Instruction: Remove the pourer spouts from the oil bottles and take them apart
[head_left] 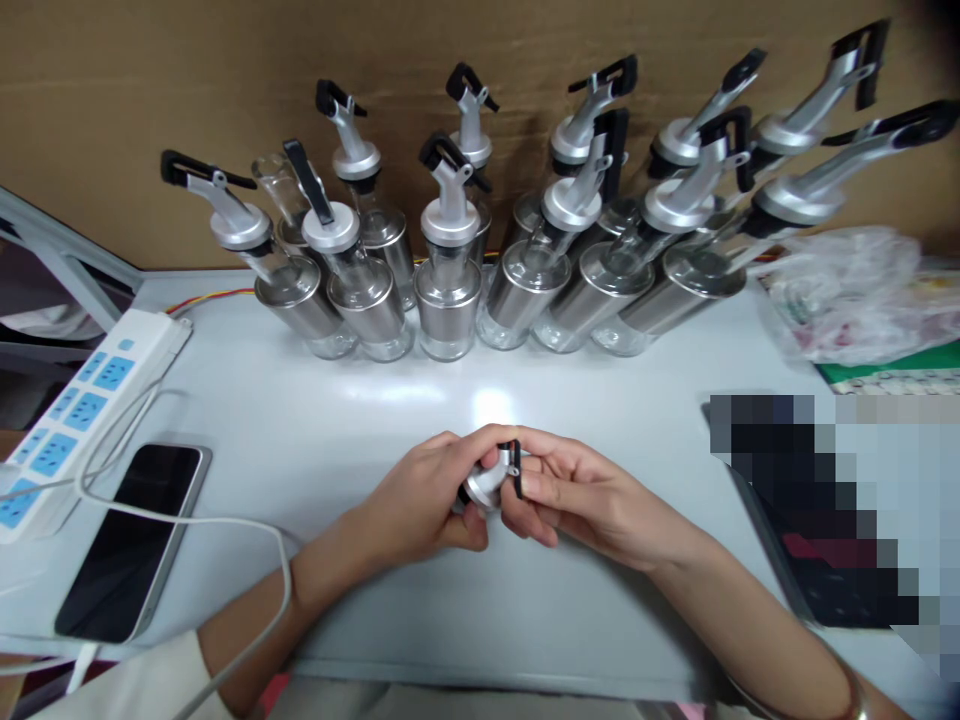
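Above the front middle of the table, a silver pour spout (489,486) with a black flip lever is held between both hands. My left hand (427,490) wraps its fingers around the collar side of the spout. From the other side, my right hand (574,495) pinches the black lever (517,468) between thumb and fingers. The spout's lower end is partly hidden by the left fingers. Behind the hands stand several glass bottles with metal bands, such as this front bottle (448,310), topped by similar silver spouts with black levers.
A white power strip (90,400) and a smartphone (135,545) lie at the left, with a white cable (217,521) looping across to my left forearm. Crumpled clear plastic (847,290) sits at the right rear. A dark flat object (795,540), partly pixelated, lies at right. Cardboard (225,80) stands behind.
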